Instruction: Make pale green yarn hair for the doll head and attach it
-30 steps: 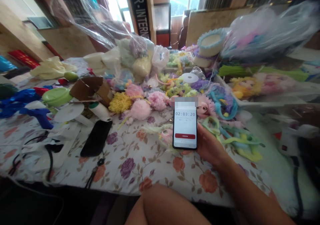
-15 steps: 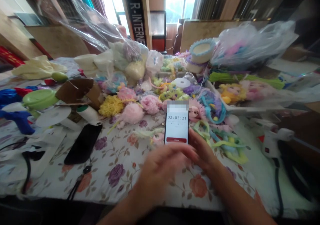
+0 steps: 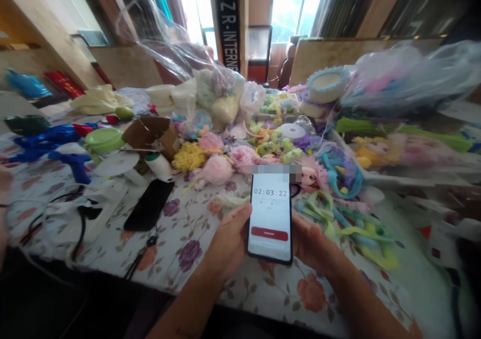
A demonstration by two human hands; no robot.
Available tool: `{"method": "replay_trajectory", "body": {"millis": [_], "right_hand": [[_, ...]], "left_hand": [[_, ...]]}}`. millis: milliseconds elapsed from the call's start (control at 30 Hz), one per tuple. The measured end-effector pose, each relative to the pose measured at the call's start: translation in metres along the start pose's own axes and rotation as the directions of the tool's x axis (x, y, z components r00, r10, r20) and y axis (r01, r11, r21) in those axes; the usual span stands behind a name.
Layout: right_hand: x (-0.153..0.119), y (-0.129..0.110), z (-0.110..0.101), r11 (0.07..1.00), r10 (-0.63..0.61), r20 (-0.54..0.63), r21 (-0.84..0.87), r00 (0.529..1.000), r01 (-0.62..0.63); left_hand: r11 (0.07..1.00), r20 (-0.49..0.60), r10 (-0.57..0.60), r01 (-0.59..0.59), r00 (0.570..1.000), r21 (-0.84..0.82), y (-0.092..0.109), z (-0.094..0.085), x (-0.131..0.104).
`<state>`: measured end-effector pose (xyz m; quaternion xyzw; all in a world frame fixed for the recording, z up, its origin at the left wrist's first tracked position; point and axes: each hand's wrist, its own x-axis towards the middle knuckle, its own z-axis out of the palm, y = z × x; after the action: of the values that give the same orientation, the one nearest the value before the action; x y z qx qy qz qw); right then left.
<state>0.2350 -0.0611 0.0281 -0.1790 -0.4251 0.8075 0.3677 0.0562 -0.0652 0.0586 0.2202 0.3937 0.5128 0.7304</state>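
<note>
Phone (image 3: 269,216), its screen (image 3: 269,208) reading 02:03:22, held above a flowered tablecloth (image 3: 205,223); the left hand (image 3: 231,238) and right hand (image 3: 317,246) grip opposite edges, fingers closed about it. Beyond: a pink-haired doll (image 3: 311,176) and a pink pompom (image 3: 217,170). Left: a second phone (image 3: 149,206), dark-screened, lying near a white thread cone (image 3: 160,167)

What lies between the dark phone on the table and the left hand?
In the head view, only flower-printed tablecloth shows between the dark phone and the left hand.

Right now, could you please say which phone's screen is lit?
The phone between left hand and right hand, showing 02:03:22; the other phone on the cloth is dark.
</note>
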Motion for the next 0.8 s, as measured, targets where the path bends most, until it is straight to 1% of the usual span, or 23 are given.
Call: {"method": "replay_trajectory", "body": {"millis": [133, 200, 300, 400, 500, 567, 600, 633, 667, 733, 800], "right_hand": [[0.0, 0.003, -0.002, 0.996, 0.009, 0.114, -0.09, 0.993, 0.001], [0.001, 0.005, -0.003, 0.988, 0.039, 0.139, -0.155, 0.99, -0.017], [0.002, 0.008, -0.004, 0.969, 0.082, 0.123, -0.243, 0.989, -0.05], [0.003, 0.01, -0.01, 0.972, 0.052, 0.068, -0.234, 0.996, -0.034], [0.005, 0.01, -0.016, 0.981, -0.025, -0.032, -0.192, 0.999, 0.019], [0.007, 0.008, -0.017, 0.987, -0.067, -0.108, -0.151, 0.992, 0.051], [0.008, 0.007, -0.017, 0.99, -0.085, -0.143, -0.126, 0.986, 0.067], [0.009, 0.006, -0.016, 0.991, -0.099, -0.175, -0.104, 0.98, 0.082], [0.01, 0.005, -0.016, 0.992, -0.111, -0.203, -0.087, 0.973, 0.095], [0.011, 0.003, -0.014, 0.992, -0.122, -0.25, -0.072, 0.96, 0.107], [0.012, 0.003, -0.014, 0.993, -0.114, -0.286, -0.072, 0.951, 0.098]], "left_hand": [[0.998, -0.043, -0.059, 0.059, 0.997, 0.011, 0.008, -0.014, -0.012], [0.996, -0.056, -0.08, 0.082, 0.995, 0.027, 0.009, -0.022, -0.018], [0.993, -0.127, -0.092, 0.1, 0.988, 0.057, 0.012, -0.036, -0.028], [0.986, -0.235, -0.096, 0.125, 0.967, 0.111, 0.025, -0.055, -0.043], [0.979, -0.386, -0.061, 0.13, 0.92, 0.154, 0.055, -0.087, -0.061], [0.971, -0.467, 0.045, 0.071, 0.883, 0.229, 0.081, -0.113, -0.069], [0.96, -0.524, 0.09, 0.067, 0.847, 0.272, 0.094, -0.125, -0.072], [0.948, -0.582, 0.132, 0.07, 0.802, 0.311, 0.106, -0.136, -0.072], [0.935, -0.621, 0.167, 0.076, 0.766, 0.346, 0.116, -0.146, -0.071], [0.921, -0.647, 0.167, 0.117, 0.744, 0.372, 0.13, -0.157, -0.064], [0.913, -0.66, 0.175, 0.131, 0.731, 0.387, 0.136, -0.161, -0.052]]}}
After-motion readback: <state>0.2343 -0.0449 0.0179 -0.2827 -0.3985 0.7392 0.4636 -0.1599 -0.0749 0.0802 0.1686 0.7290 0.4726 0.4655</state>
